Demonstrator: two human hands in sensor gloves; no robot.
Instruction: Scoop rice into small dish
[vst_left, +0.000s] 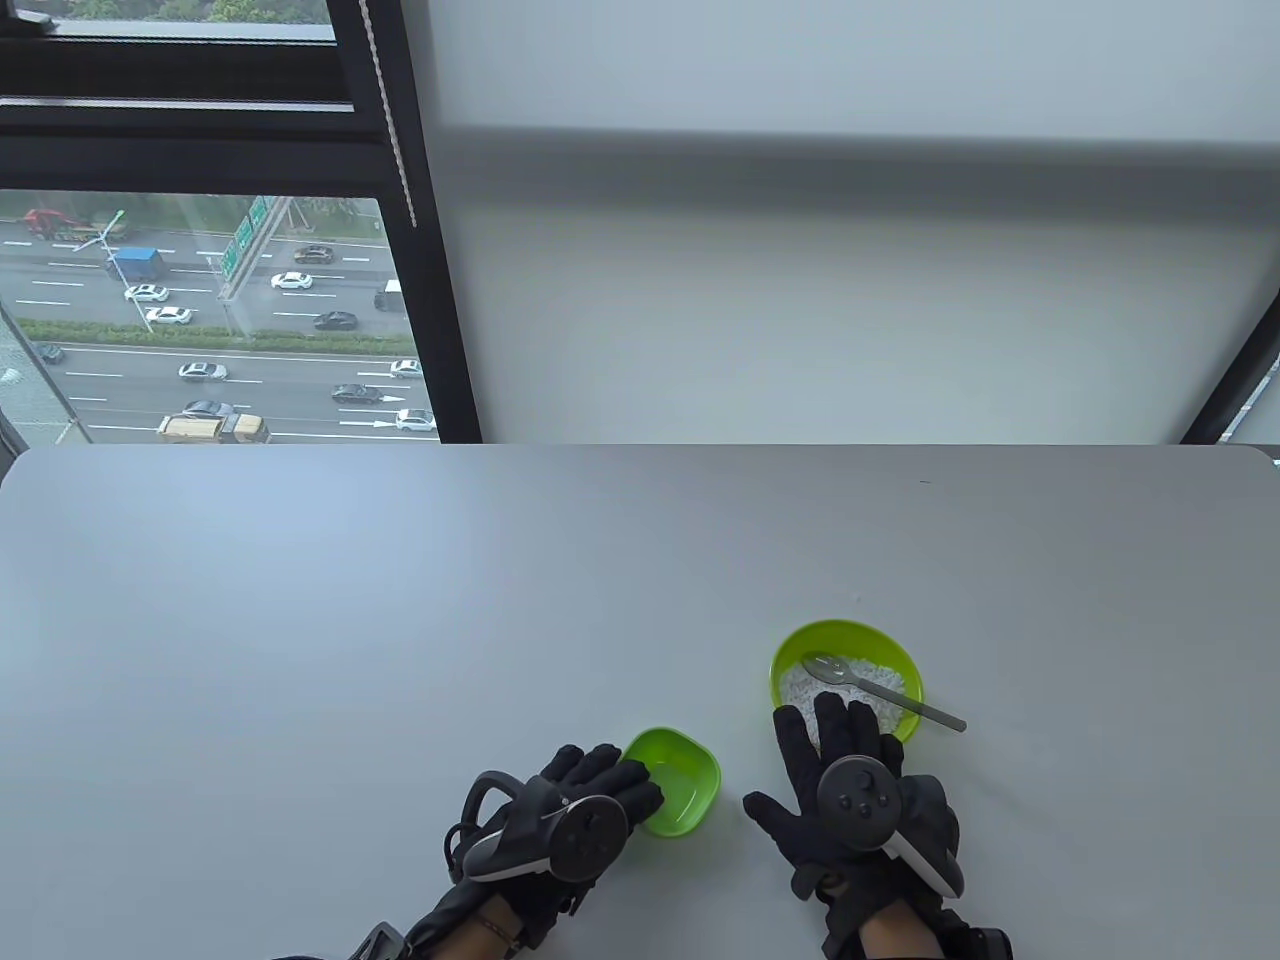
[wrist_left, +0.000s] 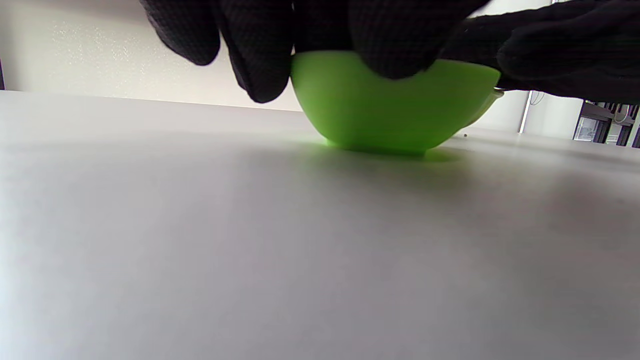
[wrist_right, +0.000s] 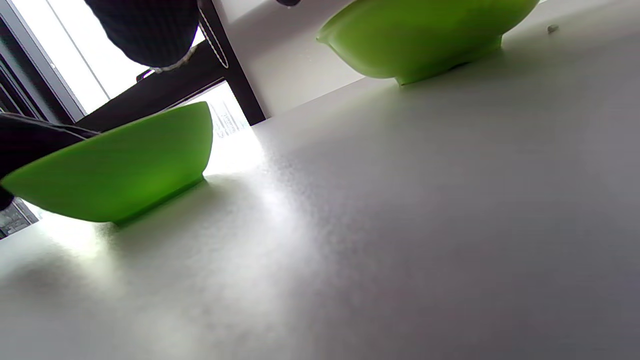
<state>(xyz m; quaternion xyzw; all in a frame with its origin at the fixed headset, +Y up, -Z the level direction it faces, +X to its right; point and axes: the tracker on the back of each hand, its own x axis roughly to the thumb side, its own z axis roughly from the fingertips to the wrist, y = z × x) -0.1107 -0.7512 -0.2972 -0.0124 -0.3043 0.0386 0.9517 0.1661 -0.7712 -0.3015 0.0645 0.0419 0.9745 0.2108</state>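
I see the small green dish (vst_left: 682, 780) near the desk's (vst_left: 400, 620) front edge, left of the green bowl (vst_left: 850, 640) of rice (vst_left: 880, 690), where a metal spoon (vst_left: 880, 690) lies. My left hand (vst_left: 560, 825) grips the dish rim; the left wrist view shows fingers (wrist_left: 260, 55) curled over it. My right hand (vst_left: 850, 810) lies spread flat, fingertips at the bowl. No readable writing.

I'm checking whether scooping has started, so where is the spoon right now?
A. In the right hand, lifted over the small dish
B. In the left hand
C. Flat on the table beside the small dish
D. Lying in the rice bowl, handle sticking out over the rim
D: in the table view the spoon lies in the rice bowl, handle over its right rim, neither hand holding it.
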